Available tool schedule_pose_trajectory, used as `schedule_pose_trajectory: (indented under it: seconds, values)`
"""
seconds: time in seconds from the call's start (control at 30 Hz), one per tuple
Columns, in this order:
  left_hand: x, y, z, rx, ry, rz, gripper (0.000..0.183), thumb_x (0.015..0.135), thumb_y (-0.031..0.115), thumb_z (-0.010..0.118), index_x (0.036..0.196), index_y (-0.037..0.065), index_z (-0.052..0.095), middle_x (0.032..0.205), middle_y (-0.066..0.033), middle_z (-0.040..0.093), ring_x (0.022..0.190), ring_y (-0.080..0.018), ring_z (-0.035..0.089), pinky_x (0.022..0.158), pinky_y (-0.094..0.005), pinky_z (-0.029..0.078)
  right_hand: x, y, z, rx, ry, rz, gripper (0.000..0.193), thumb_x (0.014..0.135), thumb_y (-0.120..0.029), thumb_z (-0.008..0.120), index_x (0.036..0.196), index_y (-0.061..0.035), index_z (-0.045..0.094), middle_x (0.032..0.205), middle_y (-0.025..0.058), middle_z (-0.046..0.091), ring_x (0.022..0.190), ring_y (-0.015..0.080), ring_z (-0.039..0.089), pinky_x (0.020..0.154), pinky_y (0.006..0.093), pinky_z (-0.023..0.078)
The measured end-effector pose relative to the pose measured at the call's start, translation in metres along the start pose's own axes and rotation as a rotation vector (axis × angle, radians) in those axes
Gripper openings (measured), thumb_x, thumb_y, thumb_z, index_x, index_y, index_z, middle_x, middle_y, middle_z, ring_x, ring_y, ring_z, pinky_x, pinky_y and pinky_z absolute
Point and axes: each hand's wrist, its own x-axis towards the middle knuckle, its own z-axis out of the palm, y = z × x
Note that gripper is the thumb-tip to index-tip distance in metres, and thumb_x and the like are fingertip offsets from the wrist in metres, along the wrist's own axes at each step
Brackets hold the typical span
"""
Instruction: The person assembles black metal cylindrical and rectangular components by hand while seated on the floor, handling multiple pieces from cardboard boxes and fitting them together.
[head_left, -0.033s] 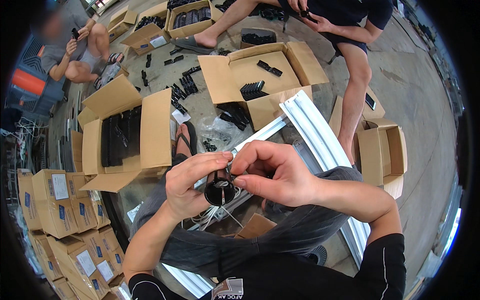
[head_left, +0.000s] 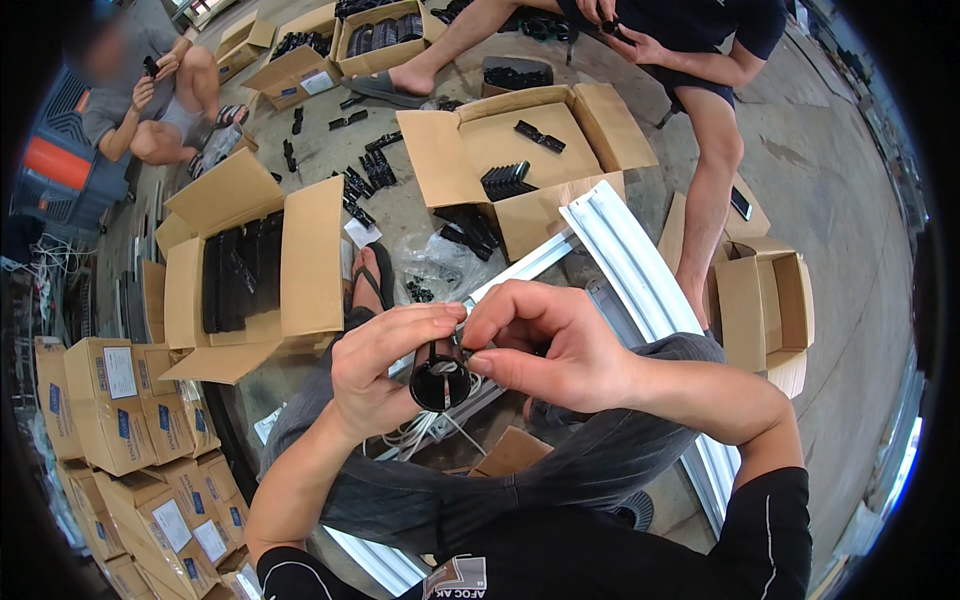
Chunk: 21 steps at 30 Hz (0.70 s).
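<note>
My left hand (head_left: 378,372) is wrapped round a black, tube-shaped plastic part (head_left: 436,392), whose round open end faces me. At the upper right side of this part, the thumb and bent forefinger of my right hand (head_left: 545,345) come together in a pinch. Whatever lies between those fingertips is too small and hidden to name. The black part is held above my lap, over a bundle of white cables (head_left: 412,438). Similar black parts (head_left: 376,170) lie scattered on the floor beyond my hands.
An open carton (head_left: 310,270) of black parts stands at left, another carton (head_left: 425,165) ahead. White metal profiles (head_left: 630,265) lie right of my hands. Sealed cartons (head_left: 115,410) are stacked at lower left. Two people sit opposite, each holding a small black part.
</note>
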Motion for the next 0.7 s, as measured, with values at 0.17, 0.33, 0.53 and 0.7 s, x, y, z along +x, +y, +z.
schedule_pose_trajectory:
  seconds: [0.17,0.33,0.53,0.7]
  values:
    - [0.0001,-0.0002,-0.0013,-0.016,-0.018,-0.003,0.042,0.073,0.001,0.081,0.112,-0.001,0.067,0.108,-0.0188,0.072,0.101,-0.0317,0.071,0.088,-0.0386,0.057,0.0003,0.0040,-0.0020,-0.018,-0.027,-0.031,0.012,0.094,0.002,0.064,0.105,-0.0009,0.059,0.098,0.0021,0.063,0.088,0.0036,0.061,0.071,0.0189,0.049]
    - [-0.0004,0.0011,-0.0023,-0.018,-0.025,-0.020,0.042,0.073,0.002,0.082,0.112,-0.001,0.067,0.109,-0.0185,0.072,0.101,-0.0313,0.071,0.087,-0.0384,0.057,0.0007,0.0034,-0.0024,-0.030,-0.039,-0.033,0.012,0.094,0.002,0.063,0.105,-0.0008,0.058,0.098,0.0022,0.063,0.089,0.0038,0.061,0.071,0.0192,0.049]
    - [-0.0011,0.0004,-0.0038,-0.063,-0.037,-0.042,0.044,0.071,0.003,0.083,0.113,-0.001,0.068,0.110,-0.0183,0.071,0.103,-0.0308,0.070,0.089,-0.0386,0.056,0.0016,0.0043,-0.0009,0.000,-0.041,-0.060,0.012,0.094,0.002,0.064,0.104,-0.0008,0.058,0.097,0.0014,0.062,0.087,0.0034,0.061,0.071,0.0192,0.049]
    - [-0.0025,-0.0007,-0.0041,-0.088,-0.042,-0.071,0.044,0.070,0.002,0.083,0.112,-0.001,0.069,0.110,-0.0184,0.071,0.104,-0.0307,0.070,0.091,-0.0387,0.055,0.0001,0.0045,-0.0045,-0.066,-0.034,-0.045,0.012,0.093,0.001,0.064,0.103,-0.0015,0.059,0.093,-0.0002,0.061,0.080,0.0010,0.057,0.065,0.0181,0.045]
